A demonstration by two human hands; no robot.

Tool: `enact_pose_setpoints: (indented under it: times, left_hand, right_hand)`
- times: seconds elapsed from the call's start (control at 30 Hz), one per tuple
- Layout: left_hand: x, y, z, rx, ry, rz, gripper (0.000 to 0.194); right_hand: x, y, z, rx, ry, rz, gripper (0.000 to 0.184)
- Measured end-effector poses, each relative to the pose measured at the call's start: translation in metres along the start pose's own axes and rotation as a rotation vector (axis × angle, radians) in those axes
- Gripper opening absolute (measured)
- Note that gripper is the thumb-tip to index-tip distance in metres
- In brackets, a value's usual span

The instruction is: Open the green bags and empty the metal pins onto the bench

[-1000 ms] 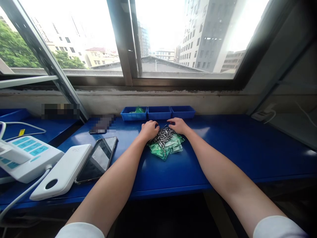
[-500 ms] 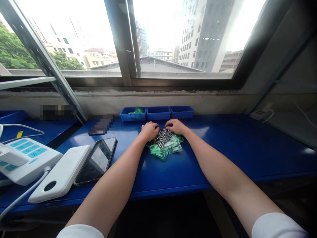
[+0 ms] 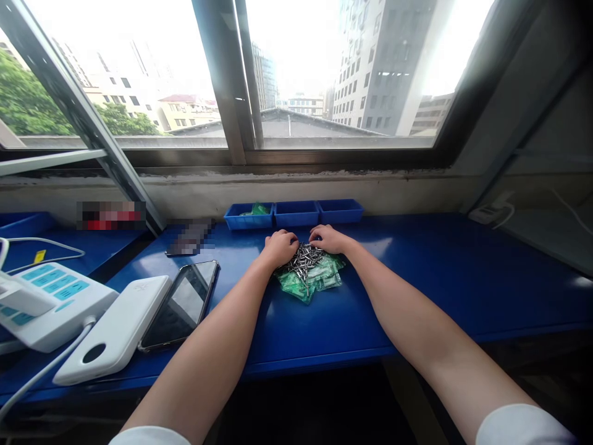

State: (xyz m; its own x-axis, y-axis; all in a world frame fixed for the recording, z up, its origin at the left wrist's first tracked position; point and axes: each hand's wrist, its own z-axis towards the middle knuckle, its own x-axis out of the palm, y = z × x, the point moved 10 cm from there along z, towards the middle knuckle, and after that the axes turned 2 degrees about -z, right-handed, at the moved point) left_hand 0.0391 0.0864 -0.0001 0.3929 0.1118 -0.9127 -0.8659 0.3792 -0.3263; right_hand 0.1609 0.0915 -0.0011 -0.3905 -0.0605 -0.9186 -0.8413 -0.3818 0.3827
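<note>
A heap of small metal rod-like pieces (image 3: 304,258), too small to name exactly, lies on several green clear plastic bags (image 3: 296,289) on the blue table. My left hand (image 3: 280,247) rests at the heap's left edge, fingers loosely curled and thumb side towards the pieces. On the far right edge is my right hand (image 3: 328,238), its fingers bent and its thumb a little apart from them. Nothing shows held in either hand, though the undersides of both are hidden. Both forearms reach in from the front.
Behind the heap stand three blue bins (image 3: 296,216) side by side, the left one with green bags in it. To the left lie a phone (image 3: 183,303), a white power bank (image 3: 115,330) and a power strip (image 3: 58,303) with cables. The table (image 3: 319,357) ends in front.
The view has shifted slightly, and things sit a little lower in it. Both hands stay at the heap with hardly any movement.
</note>
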Motion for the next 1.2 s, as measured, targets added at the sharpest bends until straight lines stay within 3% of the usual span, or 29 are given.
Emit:
enact_pose_setpoints:
  times: [0.3,0.53,0.7,0.9,1.2]
  left_hand:
    - [-0.001,-0.003,-0.001,-0.007,0.020,0.013,0.035]
    - [-0.007,-0.005,-0.001,0.005,-0.023,-0.034,0.032]
    - [-0.028,-0.018,-0.006,0.117,-0.164,-0.118,0.033]
    - [-0.035,-0.040,-0.013,0.305,-0.195,-0.195,0.028]
    - [-0.043,-0.034,-0.012,0.224,-0.260,-0.213,0.026]
  right_hand:
    - [0.000,-0.001,0.000,0.013,0.026,-0.004,0.013]
    - [-0.007,-0.002,-0.001,-0.042,-0.090,0.032,0.016]
    - [-0.023,-0.004,-0.003,-0.071,-0.242,0.240,0.016]
    - [-0.021,0.004,-0.001,-0.117,-0.214,0.617,0.020]
    - [-0.028,0.004,-0.005,-0.047,-0.294,0.852,0.034]
